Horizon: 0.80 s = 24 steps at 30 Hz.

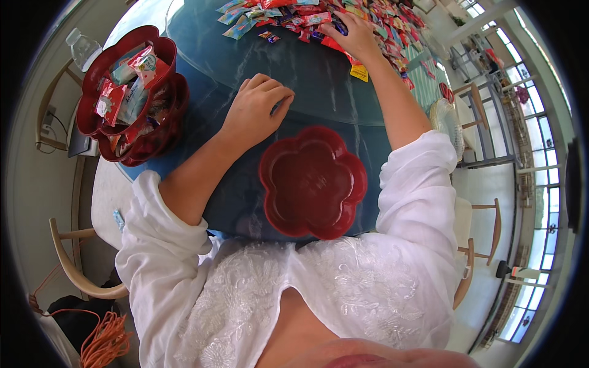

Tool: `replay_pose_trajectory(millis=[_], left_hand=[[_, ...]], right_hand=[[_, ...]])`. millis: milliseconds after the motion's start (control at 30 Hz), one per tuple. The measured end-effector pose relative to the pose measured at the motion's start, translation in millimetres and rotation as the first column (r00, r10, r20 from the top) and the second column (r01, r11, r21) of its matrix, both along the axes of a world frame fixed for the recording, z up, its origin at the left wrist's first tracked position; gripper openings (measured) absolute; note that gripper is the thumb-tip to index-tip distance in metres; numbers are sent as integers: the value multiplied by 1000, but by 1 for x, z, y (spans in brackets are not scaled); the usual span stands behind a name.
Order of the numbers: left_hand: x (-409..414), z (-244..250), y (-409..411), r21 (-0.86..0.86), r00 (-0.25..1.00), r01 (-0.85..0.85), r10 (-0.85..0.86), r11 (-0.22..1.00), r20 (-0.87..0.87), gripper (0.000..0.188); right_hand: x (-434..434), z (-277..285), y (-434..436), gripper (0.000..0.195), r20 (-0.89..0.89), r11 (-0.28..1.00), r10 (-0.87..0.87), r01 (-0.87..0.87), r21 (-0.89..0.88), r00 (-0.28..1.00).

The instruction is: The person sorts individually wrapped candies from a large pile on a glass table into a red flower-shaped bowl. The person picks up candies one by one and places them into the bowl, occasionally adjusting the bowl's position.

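My right hand reaches over a large heap of wrapped candies at the table's far side, its fingers among the wrappers; whether it grips one cannot be told. My left hand hovers or rests over the dark blue marbled table, fingers curled, with no item visible in it. Close to my body lies an empty dark red flower-shaped bowl. At the left, similar red bowls are stacked, with wrapped snacks in the upper one and more packets visible in one below.
A clear plastic bottle is behind the stacked bowls. Glass plates stand at the table's right edge. Wooden chairs are around the table, and a small blue packet lies on a pale seat at the left.
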<state>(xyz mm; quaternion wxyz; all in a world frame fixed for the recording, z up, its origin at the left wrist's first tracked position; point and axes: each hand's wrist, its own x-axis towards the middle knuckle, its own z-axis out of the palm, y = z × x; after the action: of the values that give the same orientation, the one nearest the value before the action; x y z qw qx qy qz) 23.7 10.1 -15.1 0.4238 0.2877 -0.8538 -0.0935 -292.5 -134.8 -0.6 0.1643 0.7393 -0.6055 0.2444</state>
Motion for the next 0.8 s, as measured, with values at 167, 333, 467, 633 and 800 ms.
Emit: replay_pose_trajectory(millis=[167, 333, 467, 633, 800], left_hand=[[1, 1, -4, 19, 1000, -8, 8, 1000, -2, 9], [3, -1, -4, 12, 1000, -23, 23, 1000, -6, 9], [4, 0, -3, 10, 1000, -27, 27, 1000, 12, 9], [4, -2, -4, 9, 999, -27, 26, 1000, 28, 10], [2, -2, -4, 24, 999, -13, 12, 1000, 39, 11]], right_hand=[[15, -2, -44, 91, 8, 959, -126, 120, 258, 992], [19, -9, -54, 97, -106, 895, -220, 244, 373, 970], [20, -2, -42, 92, -23, 856, -183, 170, 489, 983], [29, -3, 0, 82, -60, 895, -65, 85, 439, 996], [27, -7, 43, 72, 17, 905, 34, -38, 424, 999]])
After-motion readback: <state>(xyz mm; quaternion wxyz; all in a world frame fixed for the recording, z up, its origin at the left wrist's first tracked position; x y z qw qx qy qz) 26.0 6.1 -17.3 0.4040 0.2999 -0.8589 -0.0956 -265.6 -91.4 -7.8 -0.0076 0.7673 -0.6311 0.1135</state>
